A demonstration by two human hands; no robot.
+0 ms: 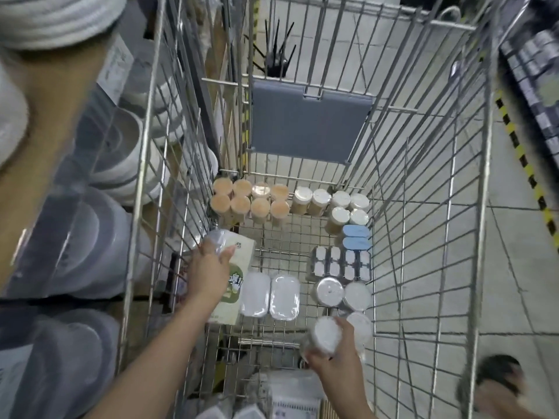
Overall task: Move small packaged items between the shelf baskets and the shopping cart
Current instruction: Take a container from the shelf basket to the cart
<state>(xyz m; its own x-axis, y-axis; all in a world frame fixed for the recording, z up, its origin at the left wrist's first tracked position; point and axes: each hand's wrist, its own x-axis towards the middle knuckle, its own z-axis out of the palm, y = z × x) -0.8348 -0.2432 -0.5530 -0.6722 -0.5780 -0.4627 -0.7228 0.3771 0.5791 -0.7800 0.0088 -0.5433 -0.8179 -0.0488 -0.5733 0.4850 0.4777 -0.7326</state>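
Several stacked bowls and lidded tubs blur along the left shelf, their labels unreadable. Inside the wire shopping cart, the left hand grips a white-and-green packet against the cart's left wall; its fingertips are hidden behind the packet. Two clear oblong boxes lie just beside it. Farther right, the right hand curls round a white-lidded jar, its body hidden. More jars stand behind.

The print on the green-and-white box is too blurred to read.
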